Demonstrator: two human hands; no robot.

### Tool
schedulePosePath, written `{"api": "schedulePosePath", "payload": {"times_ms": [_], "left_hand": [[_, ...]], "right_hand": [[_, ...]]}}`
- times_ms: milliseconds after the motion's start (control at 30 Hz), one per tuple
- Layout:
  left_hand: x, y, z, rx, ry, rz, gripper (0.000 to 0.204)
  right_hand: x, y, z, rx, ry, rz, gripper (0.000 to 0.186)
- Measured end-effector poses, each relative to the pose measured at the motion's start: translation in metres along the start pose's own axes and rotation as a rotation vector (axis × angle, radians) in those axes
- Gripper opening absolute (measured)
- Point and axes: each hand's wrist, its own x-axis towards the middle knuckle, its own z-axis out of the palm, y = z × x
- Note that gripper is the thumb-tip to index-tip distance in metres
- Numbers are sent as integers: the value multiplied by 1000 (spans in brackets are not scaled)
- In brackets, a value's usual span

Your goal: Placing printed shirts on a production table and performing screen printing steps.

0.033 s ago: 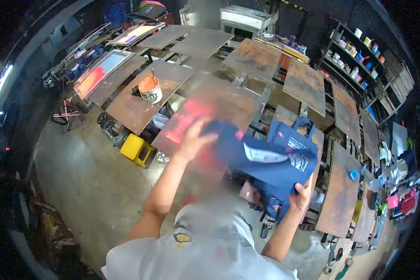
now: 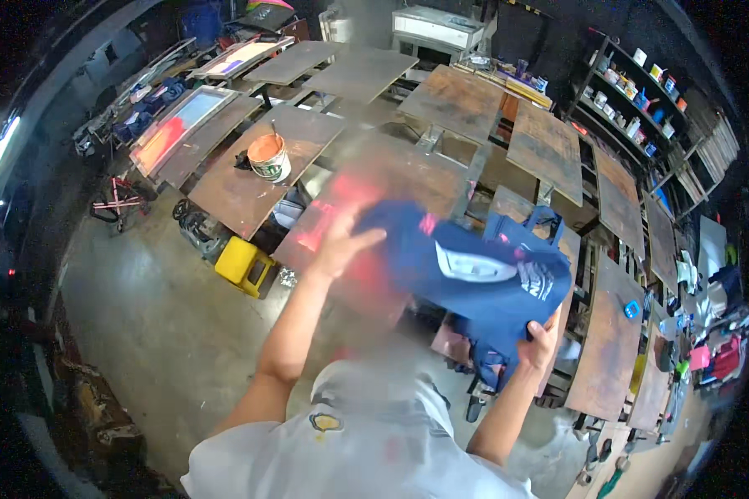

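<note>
A navy blue cloth bag (image 2: pixel 466 308) with white print and a pale rectangular patch is stretched out in front of me, held up off the boards. At its left end my left hand (image 2: pixel 341 248) is closed on the fabric, thumb on the near side and the other fingers partly hidden and blurred. Its lower right corner is pinched by my right hand (image 2: pixel 541 343). Just behind the held bag, a second navy bag (image 2: pixel 498 226) with loop handles lies on a board, mostly covered from view. A pink-red stained board (image 2: pixel 308 237) sits beyond my left hand, partly blurred.
An orange-smeared bucket (image 2: pixel 269 160) stands on a brown board (image 2: pixel 225 195) to the left. Below it is a yellow stool (image 2: pixel 243 264) on the floor. Rows of boards (image 2: pixel 603 349) run along the right, before a shelf of containers (image 2: pixel 632 100).
The held bag has shifted slightly up and right, covering more of the bag behind it. My left hand has turned a little; both hands keep their hold.
</note>
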Motion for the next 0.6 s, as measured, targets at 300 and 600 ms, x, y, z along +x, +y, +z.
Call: {"api": "schedulePosePath", "payload": {"times_ms": [300,600], "left_hand": [[33,-17,-166,168,82,98,58],[-15,-146,-267,835,290,-248,55]], "right_hand": [[25,116,97,-319,176,85,70],[-25,312,29,-1097,218,254,54]]}}
